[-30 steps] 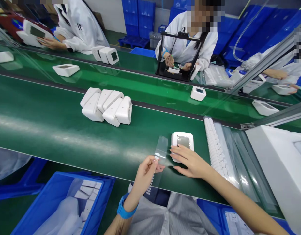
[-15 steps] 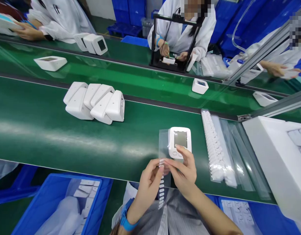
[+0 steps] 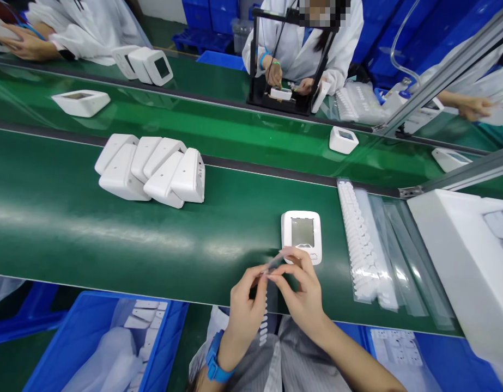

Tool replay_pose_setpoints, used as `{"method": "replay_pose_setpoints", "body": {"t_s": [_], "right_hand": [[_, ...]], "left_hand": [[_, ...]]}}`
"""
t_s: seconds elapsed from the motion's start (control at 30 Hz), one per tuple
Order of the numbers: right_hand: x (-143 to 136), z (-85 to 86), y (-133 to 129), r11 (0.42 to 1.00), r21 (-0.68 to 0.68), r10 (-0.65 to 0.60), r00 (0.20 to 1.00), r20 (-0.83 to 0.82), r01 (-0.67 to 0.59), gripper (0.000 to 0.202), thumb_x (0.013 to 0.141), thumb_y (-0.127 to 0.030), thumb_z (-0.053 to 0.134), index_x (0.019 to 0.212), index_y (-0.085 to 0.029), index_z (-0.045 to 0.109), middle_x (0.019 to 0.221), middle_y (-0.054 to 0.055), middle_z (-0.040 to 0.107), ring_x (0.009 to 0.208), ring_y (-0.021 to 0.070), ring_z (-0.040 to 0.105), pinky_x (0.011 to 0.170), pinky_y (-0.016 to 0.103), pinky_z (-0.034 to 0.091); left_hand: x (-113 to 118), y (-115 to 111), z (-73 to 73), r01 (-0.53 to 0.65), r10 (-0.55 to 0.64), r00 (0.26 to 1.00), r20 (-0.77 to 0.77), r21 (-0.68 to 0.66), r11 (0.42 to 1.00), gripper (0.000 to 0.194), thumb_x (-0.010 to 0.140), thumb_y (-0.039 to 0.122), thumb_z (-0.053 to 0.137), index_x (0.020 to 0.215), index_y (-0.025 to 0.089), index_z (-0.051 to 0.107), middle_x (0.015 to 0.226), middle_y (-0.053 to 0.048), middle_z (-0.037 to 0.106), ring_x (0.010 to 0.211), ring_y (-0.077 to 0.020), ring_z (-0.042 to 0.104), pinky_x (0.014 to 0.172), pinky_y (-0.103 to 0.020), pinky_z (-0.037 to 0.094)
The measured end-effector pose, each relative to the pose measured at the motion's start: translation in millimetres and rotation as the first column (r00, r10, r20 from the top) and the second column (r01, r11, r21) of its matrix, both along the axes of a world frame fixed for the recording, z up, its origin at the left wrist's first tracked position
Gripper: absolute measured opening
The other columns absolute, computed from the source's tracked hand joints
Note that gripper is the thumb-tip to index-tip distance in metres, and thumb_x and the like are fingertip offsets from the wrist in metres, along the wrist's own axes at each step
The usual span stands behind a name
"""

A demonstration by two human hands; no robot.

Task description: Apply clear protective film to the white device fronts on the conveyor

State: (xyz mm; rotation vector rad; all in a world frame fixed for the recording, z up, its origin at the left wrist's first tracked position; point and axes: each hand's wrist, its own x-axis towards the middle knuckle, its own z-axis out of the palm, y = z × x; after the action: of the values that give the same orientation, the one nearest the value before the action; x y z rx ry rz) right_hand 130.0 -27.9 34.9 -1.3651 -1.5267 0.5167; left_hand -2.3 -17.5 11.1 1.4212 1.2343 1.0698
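Observation:
My left hand (image 3: pixel 248 307) pinches a clear plastic strip (image 3: pixel 263 330) bearing a row of small white oval pieces, which hangs down in front of my body. The fingertips of my right hand (image 3: pixel 302 291) close on the same strip's bent upper part, touching the left fingertips. Whether a single white piece is between them is too small to tell. Just beyond the hands, a white device (image 3: pixel 302 231) with a grey screen, like a blood pressure monitor, lies face up on the green belt. My right fingers partly cover its lower edge.
Several white housings (image 3: pixel 151 169) lie clustered on the belt (image 3: pixel 226 228) at left. Strips of white parts (image 3: pixel 359 245) and a white foam box (image 3: pixel 459 261) are at right. A blue bin (image 3: pixel 100 343) stands below left. Across the green conveyor (image 3: pixel 218 128), co-workers sit around a black frame (image 3: pixel 255 60).
The strip's upper end, flat beside the device before, is now bent over between my fingertips. My right fingers have curled in from the screen. Small devices on the far conveyor have shifted.

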Motion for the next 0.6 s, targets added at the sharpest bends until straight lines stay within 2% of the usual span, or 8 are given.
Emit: {"method": "replay_pose_setpoints", "body": {"t_s": [0.1, 0.17, 0.27, 0.37, 0.47, 0.6], "right_hand": [[8.8, 5.6, -7.5, 1.000, -0.003, 0.016, 0.992, 0.125, -0.016, 0.009, 0.089, -0.014, 0.064, 0.089, -0.024, 0.065, 0.117, 0.008, 0.056, 0.116, 0.0239, 0.056, 0.099, 0.044, 0.051], [22.8, 7.0, -8.6, 0.997, -0.060, -0.037, 0.979, 0.200, 0.050, 0.007, 0.090, -0.017, 0.064, 0.087, -0.024, 0.066, 0.121, 0.009, 0.055, 0.118, 0.0255, 0.053, 0.099, 0.046, 0.049], [49.5, 4.1, -3.9, 0.967, -0.158, -0.153, 0.950, 0.272, 0.201, 0.008, 0.089, -0.024, 0.066, 0.081, -0.024, 0.068, 0.121, 0.009, 0.054, 0.115, 0.0280, 0.051, 0.094, 0.049, 0.048], [67.5, -0.1, 4.3, 0.927, -0.270, -0.173, 0.937, 0.303, 0.258, 0.009, 0.087, -0.030, 0.068, 0.079, -0.025, 0.070, 0.106, 0.008, 0.056, 0.104, 0.0279, 0.050, 0.088, 0.047, 0.048], [70.9, 1.0, 12.7, 0.886, -0.381, -0.152, 0.941, 0.301, 0.265, 0.011, 0.084, -0.032, 0.070, 0.076, -0.025, 0.072, 0.095, 0.007, 0.054, 0.094, 0.0260, 0.049, 0.084, 0.045, 0.046], [66.1, 9.1, 22.6, 0.838, -0.470, -0.135, 0.939, 0.315, 0.278, 0.011, 0.081, -0.030, 0.071, 0.072, -0.025, 0.073, 0.092, 0.005, 0.053, 0.090, 0.0248, 0.049, 0.085, 0.046, 0.042]], "left_hand": [[-5.2, 9.0, -8.2, -0.096, 0.098, 0.991, -0.087, 0.032, 0.995, 0.016, 0.096, 0.026, 0.054, 0.103, 0.021, 0.067, 0.096, -0.003, 0.077, 0.087, -0.0159, 0.074, 0.079, -0.023, 0.056], [-10.0, 15.2, -12.7, -0.124, 0.124, 0.988, -0.094, 0.006, 0.992, 0.017, 0.096, 0.029, 0.054, 0.105, 0.021, 0.066, 0.094, -0.004, 0.078, 0.089, -0.0165, 0.074, 0.079, -0.024, 0.056], [-15.6, 20.6, -15.6, -0.110, 0.108, 0.992, -0.067, -0.033, 0.993, 0.018, 0.096, 0.031, 0.054, 0.106, 0.021, 0.065, 0.091, -0.003, 0.078, 0.091, -0.0166, 0.075, 0.080, -0.023, 0.057], [-17.7, 20.3, -14.8, -0.078, 0.076, 0.994, -0.074, -0.020, 0.997, 0.017, 0.096, 0.031, 0.054, 0.106, 0.022, 0.065, 0.090, -0.002, 0.079, 0.092, -0.0164, 0.075, 0.079, -0.023, 0.057], [-18.5, 18.3, -13.9, -0.071, 0.071, 0.993, -0.096, 0.001, 0.997, 0.017, 0.096, 0.030, 0.054, 0.105, 0.022, 0.065, 0.091, -0.002, 0.079, 0.091, -0.0164, 0.075, 0.077, -0.022, 0.057], [-19.5, 17.6, -14.2, -0.077, 0.077, 0.992, -0.105, 0.008, 0.997, 0.017, 0.097, 0.029, 0.054, 0.106, 0.022, 0.065, 0.092, -0.002, 0.079, 0.090, -0.0162, 0.075, 0.079, -0.023, 0.057]]}}
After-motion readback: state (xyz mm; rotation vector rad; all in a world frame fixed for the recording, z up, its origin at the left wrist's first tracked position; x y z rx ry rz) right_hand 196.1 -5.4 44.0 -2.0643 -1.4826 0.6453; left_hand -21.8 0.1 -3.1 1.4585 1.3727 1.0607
